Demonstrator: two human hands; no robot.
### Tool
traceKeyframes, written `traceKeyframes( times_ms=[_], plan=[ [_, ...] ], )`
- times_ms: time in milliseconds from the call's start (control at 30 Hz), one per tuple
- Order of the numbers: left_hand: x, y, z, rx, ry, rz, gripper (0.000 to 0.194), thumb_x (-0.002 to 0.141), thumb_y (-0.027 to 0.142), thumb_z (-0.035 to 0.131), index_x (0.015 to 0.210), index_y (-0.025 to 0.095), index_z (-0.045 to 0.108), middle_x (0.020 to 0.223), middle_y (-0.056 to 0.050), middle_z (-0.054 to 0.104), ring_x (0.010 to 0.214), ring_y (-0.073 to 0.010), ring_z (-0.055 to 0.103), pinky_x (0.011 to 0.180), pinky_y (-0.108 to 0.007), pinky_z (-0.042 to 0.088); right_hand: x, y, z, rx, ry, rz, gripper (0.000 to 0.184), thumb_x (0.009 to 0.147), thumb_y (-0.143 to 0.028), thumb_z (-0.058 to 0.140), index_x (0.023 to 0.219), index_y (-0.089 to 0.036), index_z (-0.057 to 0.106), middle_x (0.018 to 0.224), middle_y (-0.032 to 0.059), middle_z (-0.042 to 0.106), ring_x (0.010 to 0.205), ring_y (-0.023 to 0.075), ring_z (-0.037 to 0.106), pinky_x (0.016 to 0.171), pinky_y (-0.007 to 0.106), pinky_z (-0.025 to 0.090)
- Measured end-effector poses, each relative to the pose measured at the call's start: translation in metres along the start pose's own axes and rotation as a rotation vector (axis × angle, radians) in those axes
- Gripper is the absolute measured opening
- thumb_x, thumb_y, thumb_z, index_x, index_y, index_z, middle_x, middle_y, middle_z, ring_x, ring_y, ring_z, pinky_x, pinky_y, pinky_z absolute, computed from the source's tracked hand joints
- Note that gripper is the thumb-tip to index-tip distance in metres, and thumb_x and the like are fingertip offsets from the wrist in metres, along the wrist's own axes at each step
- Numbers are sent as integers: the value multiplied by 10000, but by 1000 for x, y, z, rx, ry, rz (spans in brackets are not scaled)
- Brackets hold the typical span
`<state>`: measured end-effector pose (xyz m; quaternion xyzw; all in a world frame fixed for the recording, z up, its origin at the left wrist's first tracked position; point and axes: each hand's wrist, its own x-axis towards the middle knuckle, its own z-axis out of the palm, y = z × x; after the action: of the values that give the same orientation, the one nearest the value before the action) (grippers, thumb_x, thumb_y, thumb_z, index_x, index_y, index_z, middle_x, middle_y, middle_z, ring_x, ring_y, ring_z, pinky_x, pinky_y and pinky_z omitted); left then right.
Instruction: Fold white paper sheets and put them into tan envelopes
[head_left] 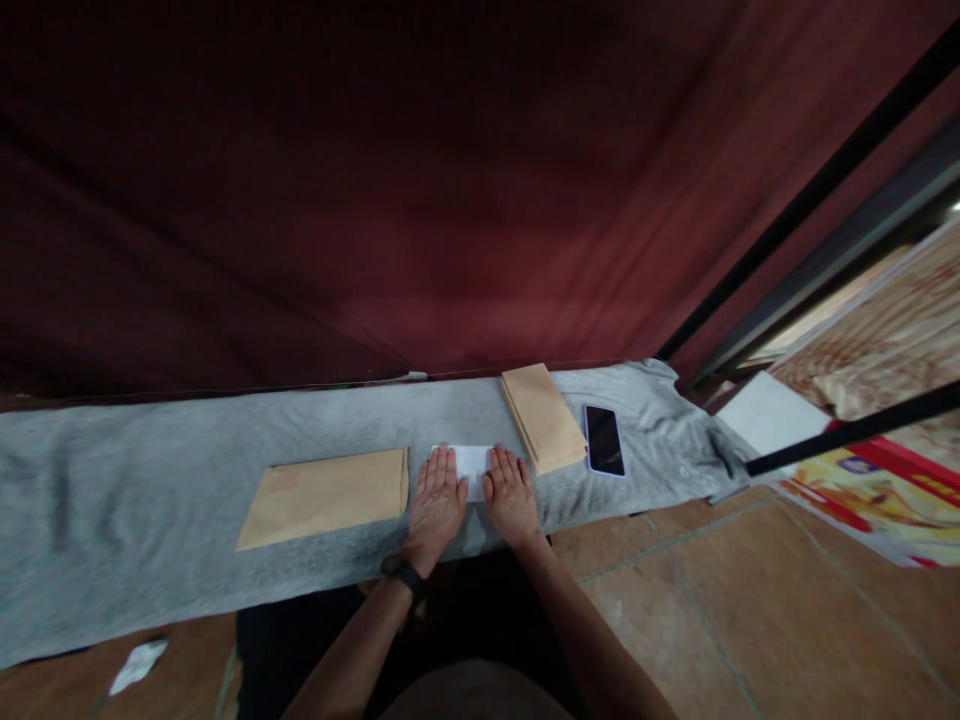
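A small white sheet of paper (472, 462) lies on the grey cloth, squarely in front of me. My left hand (438, 497) rests flat on its left side, fingers stretched out. On the paper's right side my right hand (511, 494) lies flat too, its fingers extended. To the left of the hands is a brown envelope (326, 495), with its right end close to my left hand. Some brown envelopes (544, 415) lie stacked at a slant beyond my right hand; how many there are I cannot tell.
A phone (604, 440) with a dark screen lies right of the stack. Grey cloth (150, 500) covers the long narrow surface. Behind it hangs a dark red curtain (420, 220). At right stand black bars (810, 190) and a colourful box (885, 490). A white scrap (139, 665) lies on the tiled floor.
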<state>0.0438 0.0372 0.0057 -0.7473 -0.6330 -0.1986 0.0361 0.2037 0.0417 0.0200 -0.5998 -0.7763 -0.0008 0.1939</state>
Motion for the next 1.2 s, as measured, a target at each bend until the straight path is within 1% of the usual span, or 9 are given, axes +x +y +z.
traceKeyframes(
  times_ms=[100,300,433,567,700,900,967,1100,1200],
  plan=[
    [0,0,-1,5,-18,-3,622,986,321,324,1525,11,305,1567,-216,365,1481,-309,299,1180,-509,313,-3,-8,-4,28,4,2,496,1046,-311,362,1491,-101,428,1507,137,478,1424,256,406,1185,457,275],
    [1,-3,-2,-10,-88,-1,590,983,252,309,1515,-3,322,1601,-206,301,1503,-291,242,1203,-474,286,-24,-29,-4,127,-67,-129,468,1055,-365,361,1471,-179,469,1503,68,499,1414,199,422,1217,410,235],
    [1,-1,-1,-28,-86,-32,603,983,286,327,1515,1,328,1603,-202,295,1506,-295,236,1208,-485,268,-33,-21,-4,108,-46,-97,488,1048,-384,382,1484,-175,449,1511,84,483,1410,219,430,1214,431,232],
    [1,2,-1,-44,-50,-44,611,986,302,321,1518,2,322,1593,-205,315,1503,-295,245,1209,-495,261,-38,-3,-8,77,-13,-84,514,1039,-370,401,1504,-151,415,1527,100,457,1409,247,432,1207,452,237],
    [0,4,-3,-51,-11,-75,643,996,370,319,1509,-18,327,1572,-234,343,1496,-315,261,1196,-507,277,-40,5,-12,51,10,-81,533,1033,-370,420,1517,-150,395,1526,114,456,1411,261,427,1197,457,256],
    [1,6,-7,-38,-11,-81,760,979,522,354,1499,-32,336,1544,-270,370,1485,-343,280,1178,-524,298,-38,4,-17,41,-11,-61,524,1032,-367,423,1507,-147,413,1517,114,469,1410,264,430,1191,466,275],
    [1,6,-7,-31,-14,-82,774,977,536,351,1492,-41,343,1539,-279,373,1480,-350,289,1178,-524,295,-39,1,-19,54,-19,-70,516,1034,-361,416,1505,-149,416,1519,111,468,1419,258,417,1194,469,272],
    [1,7,-7,-37,-10,-75,767,981,528,334,1488,-48,345,1541,-281,370,1478,-361,289,1179,-523,287,-48,-6,-24,108,-65,-180,513,1037,-379,418,1517,-198,394,1524,71,468,1418,222,417,1212,459,252],
    [1,8,-7,-48,2,-85,768,982,533,326,1499,-35,330,1545,-272,370,1475,-360,295,1177,-527,287,-58,-7,-27,109,-79,-166,525,1038,-379,419,1525,-190,377,1530,79,458,1411,228,426,1208,460,256]
  ],
)
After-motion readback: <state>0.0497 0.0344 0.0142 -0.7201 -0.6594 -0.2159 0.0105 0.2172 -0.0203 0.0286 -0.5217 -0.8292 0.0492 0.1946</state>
